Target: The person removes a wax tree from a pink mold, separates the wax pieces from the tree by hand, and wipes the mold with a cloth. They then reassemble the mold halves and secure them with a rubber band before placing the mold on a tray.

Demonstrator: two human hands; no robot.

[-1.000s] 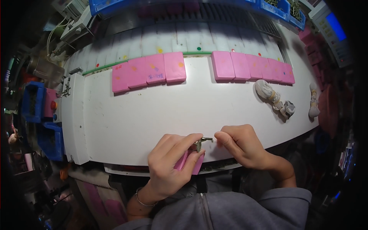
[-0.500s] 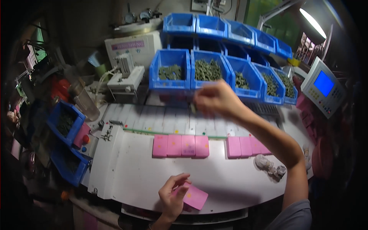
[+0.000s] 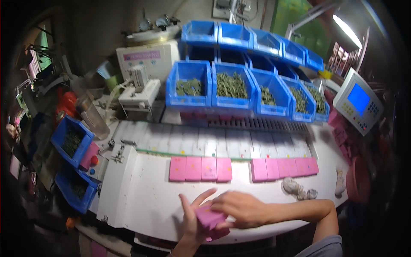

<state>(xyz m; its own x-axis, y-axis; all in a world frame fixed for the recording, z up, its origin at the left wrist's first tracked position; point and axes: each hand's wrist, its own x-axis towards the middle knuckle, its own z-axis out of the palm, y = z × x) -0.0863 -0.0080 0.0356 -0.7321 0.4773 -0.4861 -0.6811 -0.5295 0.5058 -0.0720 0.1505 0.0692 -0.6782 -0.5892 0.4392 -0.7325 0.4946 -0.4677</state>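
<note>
My left hand (image 3: 191,222) holds a small pink box (image 3: 209,217) above the front of the white table. Its thumb and forefinger stretch up beside the box, while the other fingers are hidden behind it. From the right, my right hand (image 3: 242,209) reaches across with bent fingers gripping the box's top and side. Something small and pale shows by its thumb, too little to name. Farther back, one row of pink boxes (image 3: 194,169) lies side by side, and a second row (image 3: 284,168) lies to its right.
Blue bins (image 3: 232,85) with grey-green small pieces stand at the back. A white machine (image 3: 139,92) is at back left, a control panel (image 3: 358,99) with a blue screen at right. Two blue bins (image 3: 72,139) hang at the left edge. Crumpled whitish wads (image 3: 295,188) lie right.
My right hand has come down from in front of the bins to the pink box in my left hand. The box has been raised and tilted.
</note>
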